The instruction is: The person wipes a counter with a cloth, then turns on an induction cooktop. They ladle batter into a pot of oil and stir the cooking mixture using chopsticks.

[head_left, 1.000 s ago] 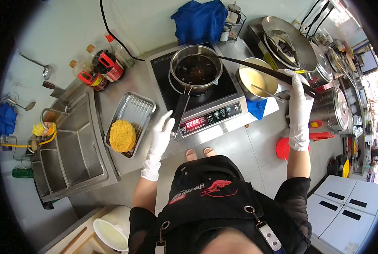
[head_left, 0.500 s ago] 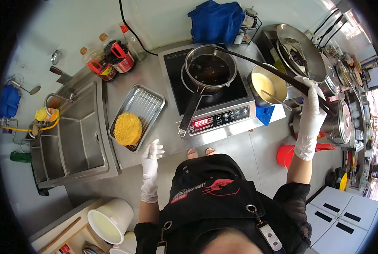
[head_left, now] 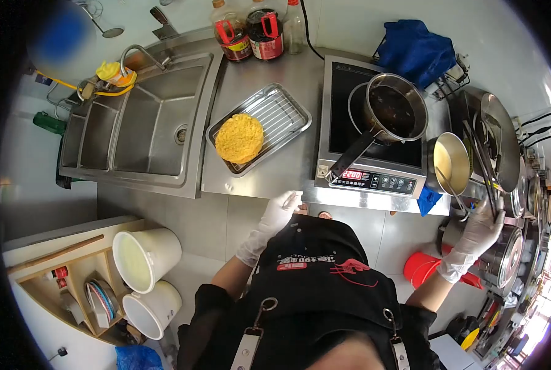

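My right hand (head_left: 482, 229), in a white glove, is closed on the ends of long dark chopsticks (head_left: 484, 161), which point up beside the wok at the right. My left hand (head_left: 281, 209), also gloved, is at the counter's front edge with its fingers drawn together; what it holds, if anything, is too small to tell. A pot (head_left: 396, 108) of dark liquid stands on the induction cooker (head_left: 343, 80), its handle toward me. Left of the cooker, a round yellow noodle-like cake (head_left: 240, 139) lies on a wire rack in a metal tray (head_left: 288, 117).
A smaller pot (head_left: 451, 157) with yellowish liquid and a utensil stands right of the cooker. Beyond it is a wok (head_left: 501, 142). A sink (head_left: 158, 123) and sauce bottles (head_left: 264, 34) are at the left and back. A red bucket (head_left: 420, 268) stands on the floor.
The view has swung left. The chopsticks have left the dark liquid's pot and moved right with my right hand. My left hand has moved away from the pot handle, and its fingers have drawn together.
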`<state>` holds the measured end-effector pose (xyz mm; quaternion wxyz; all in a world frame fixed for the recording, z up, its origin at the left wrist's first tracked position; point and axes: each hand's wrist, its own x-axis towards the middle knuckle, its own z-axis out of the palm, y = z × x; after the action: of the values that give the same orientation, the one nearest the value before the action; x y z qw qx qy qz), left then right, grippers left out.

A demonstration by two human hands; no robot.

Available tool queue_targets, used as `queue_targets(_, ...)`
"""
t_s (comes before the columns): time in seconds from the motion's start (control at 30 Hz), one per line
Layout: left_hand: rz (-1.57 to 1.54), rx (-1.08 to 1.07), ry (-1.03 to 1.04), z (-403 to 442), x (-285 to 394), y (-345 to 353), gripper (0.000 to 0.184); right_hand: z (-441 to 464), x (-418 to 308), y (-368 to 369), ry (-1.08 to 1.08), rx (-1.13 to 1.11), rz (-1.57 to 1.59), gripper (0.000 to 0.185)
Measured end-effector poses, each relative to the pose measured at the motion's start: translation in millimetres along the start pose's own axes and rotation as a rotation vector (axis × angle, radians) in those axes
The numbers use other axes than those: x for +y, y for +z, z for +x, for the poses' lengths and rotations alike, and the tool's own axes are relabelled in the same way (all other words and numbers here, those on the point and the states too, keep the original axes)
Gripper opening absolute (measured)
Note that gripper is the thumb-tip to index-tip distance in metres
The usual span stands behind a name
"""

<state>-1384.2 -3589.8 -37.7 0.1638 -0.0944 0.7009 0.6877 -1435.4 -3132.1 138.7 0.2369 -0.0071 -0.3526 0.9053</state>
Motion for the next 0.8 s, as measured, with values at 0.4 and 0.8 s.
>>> queue_targets(0.4,0.079,0.041,-0.039,-8,3,-28,0.025,-31,79,-24,0.213,0.361,0.431,0.019)
queue_targets(0.8,0.115,-0.004,0.033,4,6,-12,0.027,-23,26,50,-0.136,0.07,-0.535,0.024)
